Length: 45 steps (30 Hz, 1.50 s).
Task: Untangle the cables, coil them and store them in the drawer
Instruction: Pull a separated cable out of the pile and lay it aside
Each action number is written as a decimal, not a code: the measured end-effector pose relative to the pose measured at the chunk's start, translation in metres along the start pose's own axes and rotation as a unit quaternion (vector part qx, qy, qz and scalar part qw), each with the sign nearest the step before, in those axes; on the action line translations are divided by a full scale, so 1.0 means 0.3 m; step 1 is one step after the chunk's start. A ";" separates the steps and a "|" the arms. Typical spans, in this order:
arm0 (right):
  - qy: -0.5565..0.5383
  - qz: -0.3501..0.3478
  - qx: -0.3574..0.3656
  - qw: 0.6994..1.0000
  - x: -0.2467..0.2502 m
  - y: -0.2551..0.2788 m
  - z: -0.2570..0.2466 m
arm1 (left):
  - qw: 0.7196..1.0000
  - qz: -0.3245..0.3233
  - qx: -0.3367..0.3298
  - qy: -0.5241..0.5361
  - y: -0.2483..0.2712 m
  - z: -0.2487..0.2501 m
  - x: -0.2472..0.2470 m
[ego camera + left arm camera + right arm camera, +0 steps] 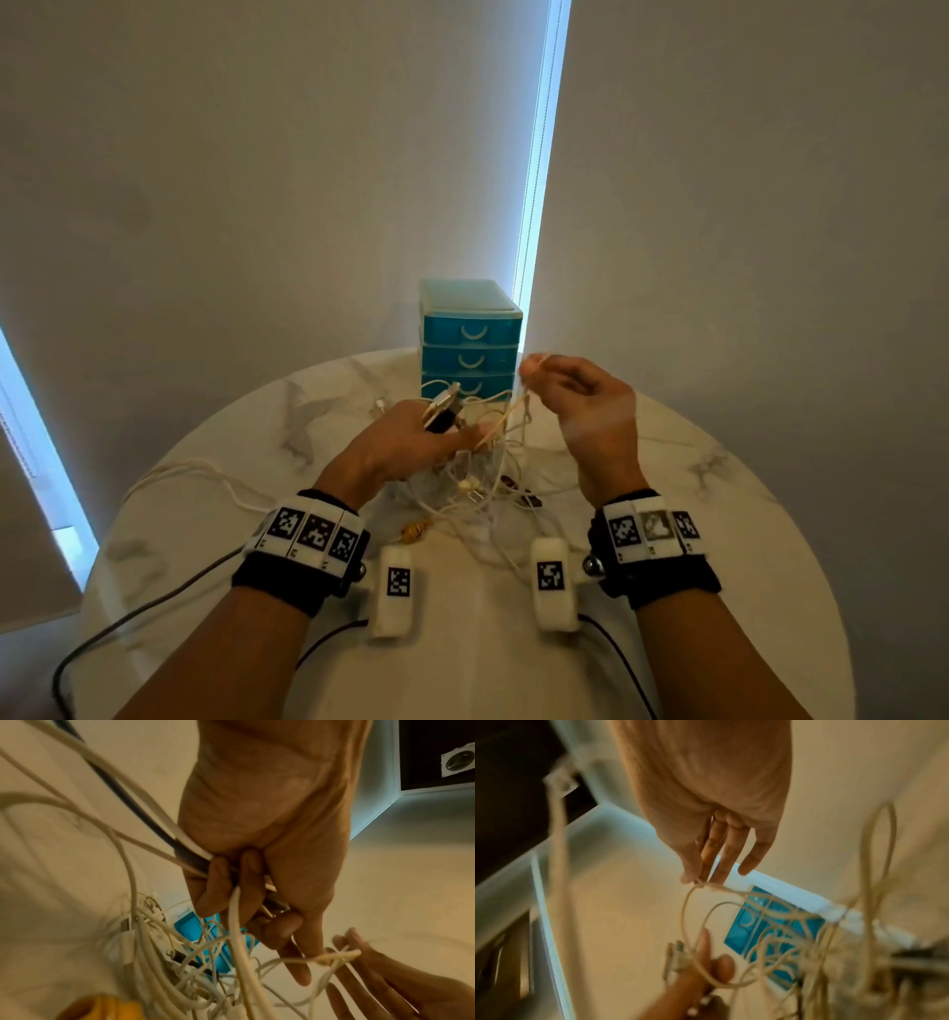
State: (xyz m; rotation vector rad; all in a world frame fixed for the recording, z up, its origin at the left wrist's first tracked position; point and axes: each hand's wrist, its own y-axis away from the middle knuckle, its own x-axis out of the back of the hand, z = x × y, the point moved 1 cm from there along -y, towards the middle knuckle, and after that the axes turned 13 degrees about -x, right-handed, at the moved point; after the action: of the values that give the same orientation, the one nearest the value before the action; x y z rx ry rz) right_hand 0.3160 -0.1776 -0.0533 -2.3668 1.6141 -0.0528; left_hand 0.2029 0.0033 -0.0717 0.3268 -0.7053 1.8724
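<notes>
A tangle of white cables [477, 483] lies mid-table, in front of a blue drawer unit [470, 339] whose three drawers are closed. My left hand [411, 442] hovers over the tangle; its fingers are curled round a bundle of white and black cables [180, 845] with metal plugs [444, 403] sticking out. My right hand [570, 395] is raised to the right of it and pinches a thin white strand [706, 885] at the fingertips, pulling it up out of the tangle. The same strand [336, 956] stretches between both hands.
The round marble table [693, 514] stands against a pale wall. A white cable [195, 470] loops off to the left. A small yellow connector [413, 532] lies near my left wrist. Dark wristband leads [128, 616] trail over the front edge.
</notes>
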 end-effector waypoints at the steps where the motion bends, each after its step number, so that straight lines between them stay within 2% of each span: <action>1: -0.058 0.014 -0.019 0.998 0.007 -0.003 -0.007 | 1.000 -0.003 0.001 -0.002 0.001 -0.007 0.003; 5: -0.239 0.051 -0.056 0.968 0.037 -0.019 -0.025 | 1.000 -0.010 0.001 -0.006 -0.002 -0.015 0.002; 8: -0.250 0.022 -0.054 0.967 0.033 -0.015 -0.020 | 0.998 0.027 -0.038 0.036 0.002 0.010 0.005; 13: -0.116 -0.056 -0.026 0.991 -0.041 0.026 -0.012 | 0.984 0.094 -0.088 0.125 0.006 0.054 -0.007; 18: -0.053 -0.054 -0.005 0.997 -0.045 0.039 0.010 | 0.985 0.104 -0.084 0.105 0.005 0.039 -0.040; 21: -0.022 -0.050 -0.002 0.999 -0.055 0.036 0.004 | 0.983 0.131 -0.096 0.082 0.002 0.040 -0.035; 23: 0.039 -0.048 0.011 0.998 -0.056 0.025 0.020 | 0.977 0.159 -0.103 0.099 0.004 0.042 -0.023; 26: 0.191 -0.074 0.040 0.978 -0.058 0.009 0.059 | 0.967 0.198 -0.094 0.125 0.007 0.035 0.000; 28: 0.210 -0.080 0.032 0.974 -0.056 0.001 0.062 | 0.966 0.211 -0.096 0.116 0.005 0.032 0.003; 31: 0.247 -0.043 0.033 0.968 -0.024 -0.027 0.058 | 0.956 0.257 -0.086 0.112 -0.001 0.028 0.011; 36: 0.362 -0.057 0.071 0.928 0.030 -0.059 0.120 | 0.912 0.350 -0.063 0.207 -0.005 0.007 0.048; 39: 0.358 -0.093 0.048 0.928 0.032 -0.049 0.110 | 0.914 0.323 -0.069 0.236 -0.001 0.027 0.047; 42: 0.377 -0.067 0.099 0.919 0.008 -0.047 0.099 | 0.932 0.271 -0.087 0.226 0.001 0.054 0.014; 45: 0.374 -0.061 0.111 0.919 -0.034 -0.037 0.103 | 0.939 0.230 -0.092 0.238 0.003 0.055 -0.006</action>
State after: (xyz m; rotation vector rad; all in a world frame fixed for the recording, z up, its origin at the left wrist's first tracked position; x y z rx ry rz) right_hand 0.3280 -0.1582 -0.0791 -2.3875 1.6013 -1.2282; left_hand 0.2011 -0.0084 -0.0600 -0.4407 -0.6457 2.1852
